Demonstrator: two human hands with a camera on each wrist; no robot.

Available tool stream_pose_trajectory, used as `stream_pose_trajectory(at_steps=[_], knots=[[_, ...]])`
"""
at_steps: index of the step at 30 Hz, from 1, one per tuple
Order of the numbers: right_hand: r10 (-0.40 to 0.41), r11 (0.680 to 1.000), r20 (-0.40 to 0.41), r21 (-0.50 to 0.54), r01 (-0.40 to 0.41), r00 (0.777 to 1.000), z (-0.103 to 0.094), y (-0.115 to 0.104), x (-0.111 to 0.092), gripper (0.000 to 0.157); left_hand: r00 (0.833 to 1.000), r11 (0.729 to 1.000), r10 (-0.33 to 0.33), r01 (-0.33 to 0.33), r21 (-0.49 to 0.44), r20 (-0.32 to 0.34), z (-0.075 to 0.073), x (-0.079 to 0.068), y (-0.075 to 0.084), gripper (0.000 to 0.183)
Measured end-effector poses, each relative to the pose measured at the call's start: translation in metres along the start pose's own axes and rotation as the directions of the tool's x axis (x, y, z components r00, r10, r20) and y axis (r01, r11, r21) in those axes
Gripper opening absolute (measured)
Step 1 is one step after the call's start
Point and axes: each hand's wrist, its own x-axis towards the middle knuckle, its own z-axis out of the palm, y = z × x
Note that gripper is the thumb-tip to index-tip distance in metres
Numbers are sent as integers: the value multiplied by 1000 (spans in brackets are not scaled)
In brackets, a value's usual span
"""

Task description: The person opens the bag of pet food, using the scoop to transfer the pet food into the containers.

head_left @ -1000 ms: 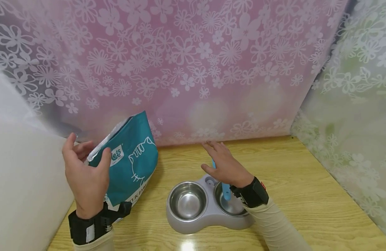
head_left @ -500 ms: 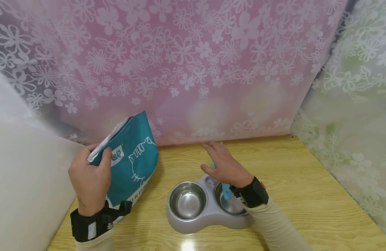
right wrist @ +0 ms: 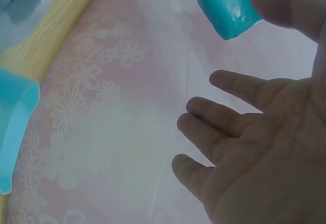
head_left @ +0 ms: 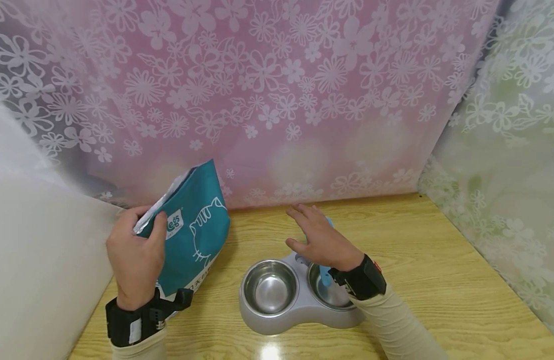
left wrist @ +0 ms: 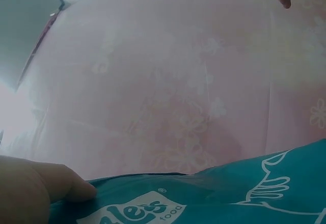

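Observation:
A teal pet food bag (head_left: 187, 240) with a white cat outline stands at the left, its silver-lined top open. My left hand (head_left: 137, 255) pinches the near corner of its top edge, thumb (left wrist: 66, 186) on the printed front and fingers behind. Over the right bowl of a grey double feeding bowl (head_left: 299, 320), my right hand (head_left: 324, 240) hovers with spread, loosely bent fingers and nothing in its palm. A light blue scoop (head_left: 325, 276) rests at that bowl, partly hidden under this hand; its scoop end (right wrist: 15, 117) shows in the right wrist view.
The left steel bowl (head_left: 270, 289) has a shiny bare bottom. Under everything lies a wood-grain tabletop (head_left: 439, 280). Pink flowered sheeting (head_left: 295, 125) rises behind it, a pale green flowered sheet (head_left: 506, 190) at the right, and a white wall (head_left: 43, 250) at the left.
My left hand has come onto the bag's top edge and pinched it, then shifted slightly right, the bag's top moving along. My right hand has barely moved; more of the scoop shows beyond it.

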Motion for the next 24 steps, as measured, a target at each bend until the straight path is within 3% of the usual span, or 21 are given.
stream_pose_trajectory(at_steps=[8, 13, 19, 24], knots=[[-84, 996, -69, -26, 83, 994, 1, 0, 3, 59, 996, 998, 62, -61, -19, 64, 3, -2, 3, 23], [-92, 996, -70, -23, 91, 993, 0, 0, 4, 59, 986, 994, 110, -109, -22, 122, 5, -5, 7, 22], [-70, 998, -54, -3, 70, 996, -1, -1, 3, 59, 968, 992, 128, -123, -38, 215, 7, -11, 13, 23], [-63, 998, -51, 12, 64, 997, -1, -3, 1, 59, 941, 990, 140, -144, -11, 307, 8, -15, 18, 25]])
